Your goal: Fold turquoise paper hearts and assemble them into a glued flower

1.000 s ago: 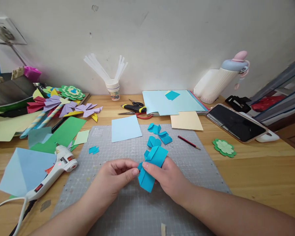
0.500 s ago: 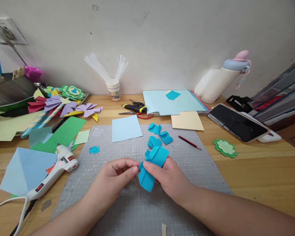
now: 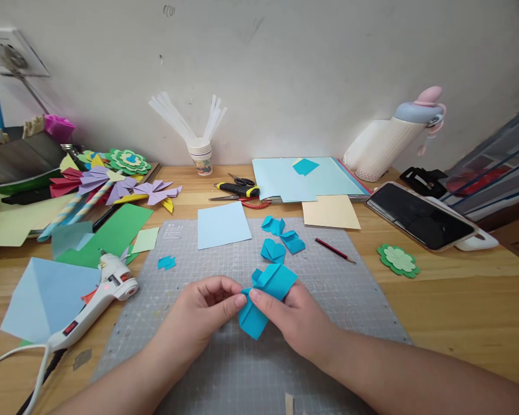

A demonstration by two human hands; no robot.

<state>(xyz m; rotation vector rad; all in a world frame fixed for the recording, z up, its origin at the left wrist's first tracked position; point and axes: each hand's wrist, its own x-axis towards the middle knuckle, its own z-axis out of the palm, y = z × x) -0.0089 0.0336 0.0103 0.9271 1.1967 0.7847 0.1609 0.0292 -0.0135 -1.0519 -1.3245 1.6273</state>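
Note:
Both my hands work a folded blue paper piece [image 3: 266, 297] just above the grey cutting mat [image 3: 225, 369]. My left hand [image 3: 201, 317] pinches its left edge with thumb and forefinger. My right hand [image 3: 292, 320] grips the piece from the right, thumb on top and fingers underneath. Three small folded blue heart-like pieces [image 3: 281, 237] lie on the mat just beyond my hands. A tiny blue scrap [image 3: 166, 263] rests to the left of them.
A white glue gun [image 3: 99, 297] with its cord lies left of the mat on pale blue paper [image 3: 38, 297]. Light blue square [image 3: 223, 224], pencil [image 3: 333, 251], scissors and knife [image 3: 237, 190], paper stack [image 3: 307, 178], phone [image 3: 419, 216], paper flowers [image 3: 112, 178], cup of strips [image 3: 200, 155], bottle [image 3: 393, 138].
My hands have lowered the blue piece slightly and turned it a little flatter; the pinch at its left edge stays. The heart piece behind it now shows fully.

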